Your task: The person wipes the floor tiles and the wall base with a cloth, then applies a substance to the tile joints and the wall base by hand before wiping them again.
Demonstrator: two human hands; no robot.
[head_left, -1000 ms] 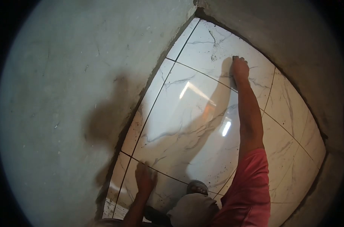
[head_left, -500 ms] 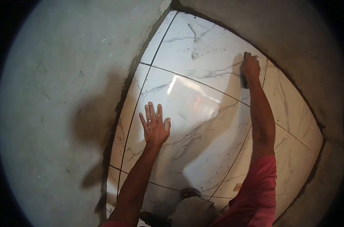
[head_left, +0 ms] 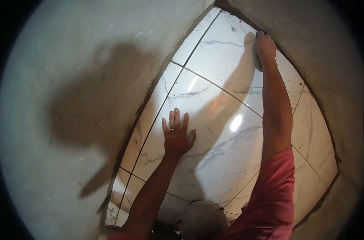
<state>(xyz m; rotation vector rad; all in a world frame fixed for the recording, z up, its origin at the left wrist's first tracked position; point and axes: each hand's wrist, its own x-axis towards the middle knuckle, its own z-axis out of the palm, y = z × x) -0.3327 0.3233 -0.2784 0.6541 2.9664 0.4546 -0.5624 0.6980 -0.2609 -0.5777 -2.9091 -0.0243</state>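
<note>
My left hand point(head_left: 177, 134) lies flat on a glossy white marble-look floor tile point(head_left: 218, 124), its fingers spread and a ring on one of them. Stretched far forward, my right hand point(head_left: 266, 49) is closed around a dark, flat pad point(head_left: 257, 60) pressed to the tile near the far wall. Whether the pad is a sponge or a float cannot be made out, as the hand covers much of it. Dark joint lines run between the tiles, and grey veins and small dark specks mark their surface.
A bare grey wall point(head_left: 82, 168) rises on the left, and another wall point(head_left: 318, 44) bounds the floor at the far right. Dark gaps edge the tiles along both. My knee point(head_left: 204, 220) is at the bottom. Shadows of my head and arm fall across wall and floor.
My right hand has slid the dark pad forward toward the far wall. The view has shifted, and my left hand appears slightly farther right, still flat on the tile.
</note>
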